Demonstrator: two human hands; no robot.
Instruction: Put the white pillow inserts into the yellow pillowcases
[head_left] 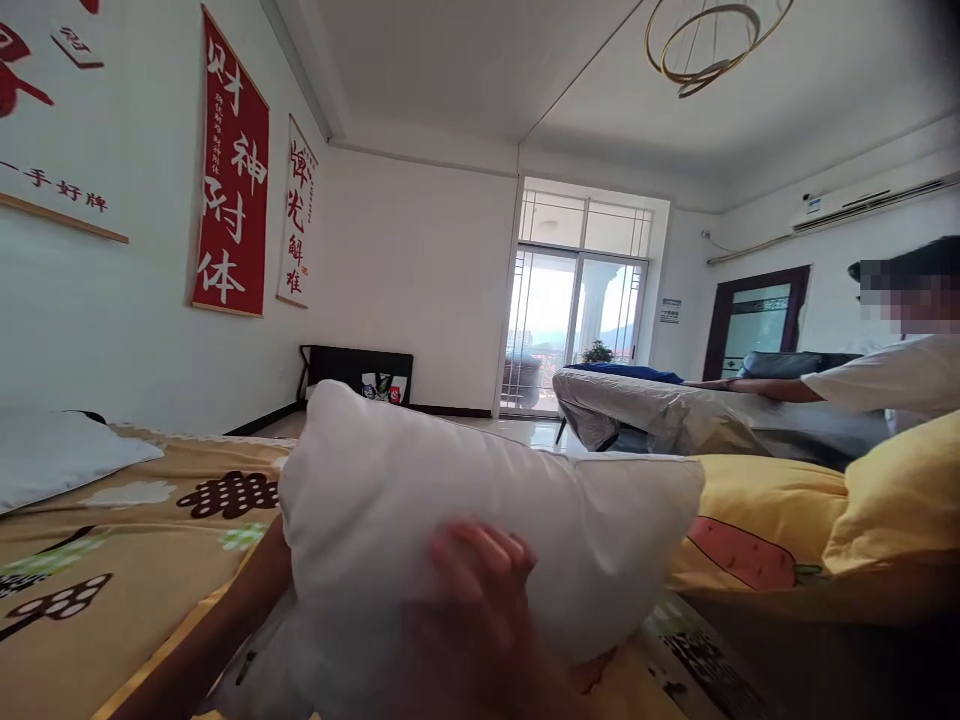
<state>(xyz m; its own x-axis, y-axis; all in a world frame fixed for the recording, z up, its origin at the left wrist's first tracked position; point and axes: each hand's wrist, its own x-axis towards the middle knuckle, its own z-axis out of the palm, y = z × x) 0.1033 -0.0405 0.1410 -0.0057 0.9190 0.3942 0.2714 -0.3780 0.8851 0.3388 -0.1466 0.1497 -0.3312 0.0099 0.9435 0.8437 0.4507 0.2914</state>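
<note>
A plump white pillow (390,480) stands tilted up in front of me on the bed. My left forearm (225,610) reaches up along the pillow's left side, and the hand is hidden behind it. In front of the pillow's near face is my right hand (487,570), closed with its fingers curled like a fist and slightly blurred. Nothing shows inside those fingers. Whether the fist presses into the cloth, I cannot tell. Under the pillow lies a tan patterned bedsheet (150,520).
To the right sits a yellow cushion (780,490) with a carrot print. Another white pillow (67,455) lies at far left. Beyond, a person (915,360) in a white shirt leans over a plastic-covered table (645,395) with blue cloth. A low black stand (345,370) is against the wall.
</note>
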